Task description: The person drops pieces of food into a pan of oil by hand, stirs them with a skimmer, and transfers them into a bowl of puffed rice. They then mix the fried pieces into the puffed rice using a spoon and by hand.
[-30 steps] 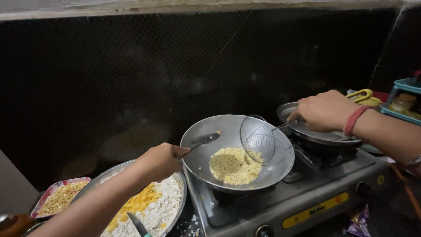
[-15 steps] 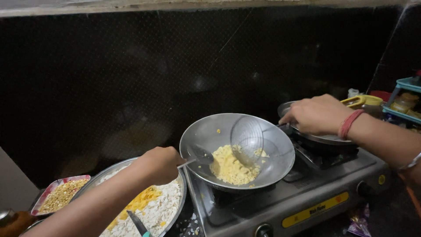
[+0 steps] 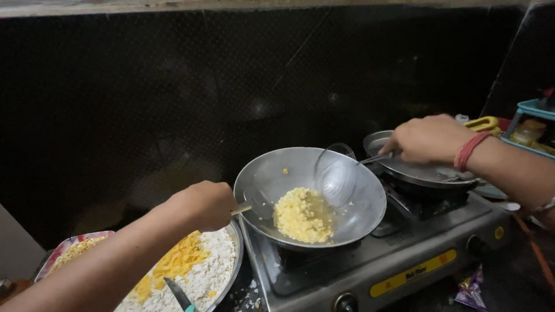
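Left hand (image 3: pixel 202 203) clenched on wooden handle (image 3: pixel 241 210) at wok's (image 3: pixel 272 173) nine o'clock; right hand (image 3: pixel 428 137) gripping wire skimmer (image 3: pixel 338 179) over yellow flakes (image 3: pixel 303 215). Risk: tipping wok, scattering flakes onto stove (image 3: pixel 404 254).

My left hand (image 3: pixel 202 205) closes over a wooden handle (image 3: pixel 243 210), hiding most of it. My right hand (image 3: pixel 428 138) covers the wire skimmer's (image 3: pixel 338 179) handle end. The flat tray of white flakes (image 3: pixel 231 242) runs off the bottom edge. A dark-handled tool (image 3: pixel 176 293) there is cut off too.
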